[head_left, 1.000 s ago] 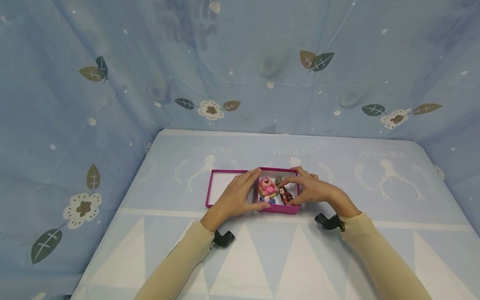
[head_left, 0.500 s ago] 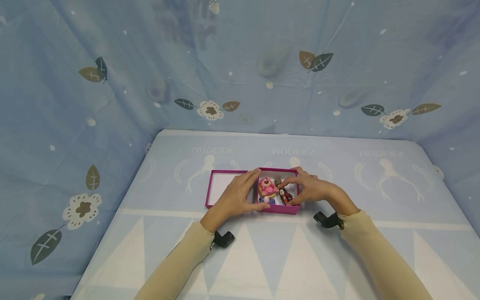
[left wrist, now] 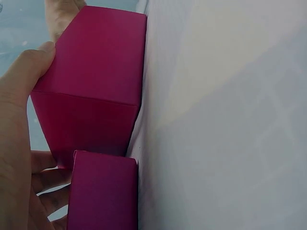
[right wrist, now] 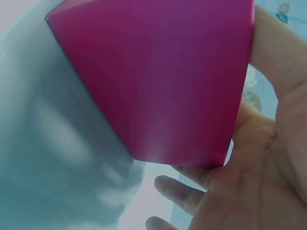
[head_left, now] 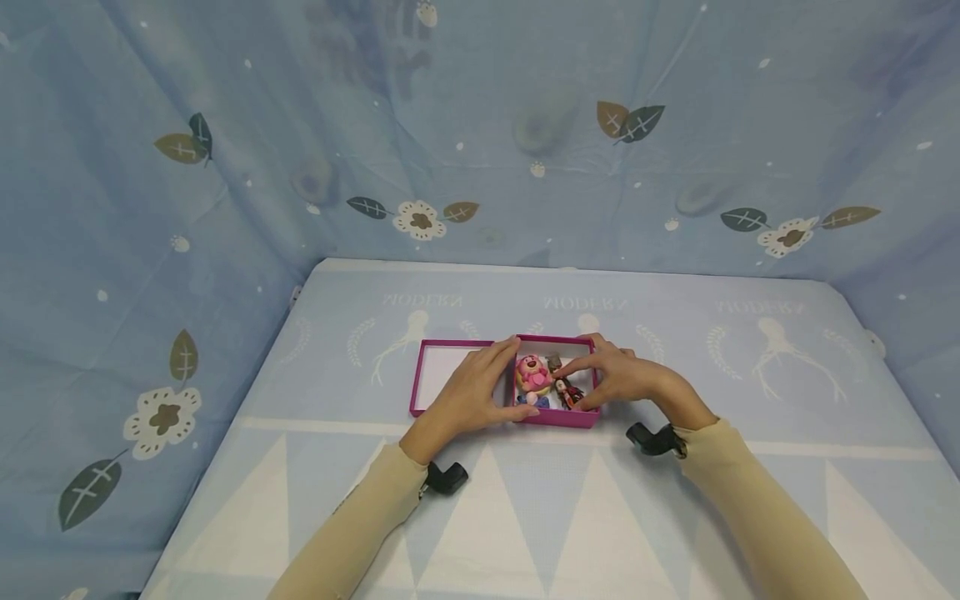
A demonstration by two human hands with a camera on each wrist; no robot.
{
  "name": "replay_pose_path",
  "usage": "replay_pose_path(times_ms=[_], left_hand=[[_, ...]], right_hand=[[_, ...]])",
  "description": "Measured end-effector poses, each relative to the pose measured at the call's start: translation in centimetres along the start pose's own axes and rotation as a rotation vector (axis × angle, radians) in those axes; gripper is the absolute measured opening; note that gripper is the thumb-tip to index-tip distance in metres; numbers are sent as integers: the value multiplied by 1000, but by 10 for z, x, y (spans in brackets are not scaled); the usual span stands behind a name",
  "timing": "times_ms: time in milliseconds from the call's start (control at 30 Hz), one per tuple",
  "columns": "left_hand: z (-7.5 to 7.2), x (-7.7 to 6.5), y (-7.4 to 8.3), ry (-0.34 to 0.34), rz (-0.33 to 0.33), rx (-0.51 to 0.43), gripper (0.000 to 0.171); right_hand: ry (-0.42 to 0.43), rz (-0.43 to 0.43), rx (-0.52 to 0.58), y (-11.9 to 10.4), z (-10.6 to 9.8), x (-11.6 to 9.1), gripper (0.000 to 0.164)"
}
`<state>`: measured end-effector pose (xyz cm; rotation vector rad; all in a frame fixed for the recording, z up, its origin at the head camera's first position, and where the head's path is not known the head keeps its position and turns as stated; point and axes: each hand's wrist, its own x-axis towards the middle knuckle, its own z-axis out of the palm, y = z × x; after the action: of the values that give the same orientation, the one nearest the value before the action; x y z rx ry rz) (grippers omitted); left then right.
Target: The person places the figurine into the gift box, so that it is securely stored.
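An uncovered magenta box with a white inside sits mid-table in the head view. Inside lie a pink bear figurine, a dark-haired figurine in red and black, a blue-and-white piece and a small grey-brown piece. My left hand holds the box's left end, thumb over the front rim and fingers at the back. My right hand reaches over the right end, thumb and index finger pinching the dark-haired figurine lengthwise. Its other fingers lie behind the box wall in the right wrist view.
The magenta lid, white inside up, lies just left of the box, partly behind my left hand. A patterned blue-and-white cloth covers the table. Blue printed curtains hang at the back and sides.
The dark-haired figurine has shifted slightly under my right fingers, its lower end tipping a little to the right. My left hand and the box stay in place.
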<state>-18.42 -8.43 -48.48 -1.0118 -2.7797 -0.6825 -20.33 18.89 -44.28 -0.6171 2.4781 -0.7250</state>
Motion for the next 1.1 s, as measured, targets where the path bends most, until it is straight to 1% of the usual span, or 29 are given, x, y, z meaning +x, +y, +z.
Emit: replay_pose_path(times_ms=[133,267,367,533,633,833,1100], left_hand=[[0,0,-1,4,-1,1,104],[0,-1,-1,4,-5,0,104],[1,-1,-1,0,-4,2,104],[0,-1,0,0,-2,3,104],[1,-1,0,2,-2,5,104],[2,-1,-1,4,-1,11,103],[1,-1,0,3,2,8,103]], right_hand=[[-12,-18,0,0,-2,1,55],[-40,-18,15,3,-2,2,58],[-66,-7,65,6,-3,3,59],[-107,-13,169,9,-4,3,57],[-129,-16,203,10,-6,2,56],[-175,-31,216,12,-11,3,55],[-242,1,242,14,-14,5,57]])
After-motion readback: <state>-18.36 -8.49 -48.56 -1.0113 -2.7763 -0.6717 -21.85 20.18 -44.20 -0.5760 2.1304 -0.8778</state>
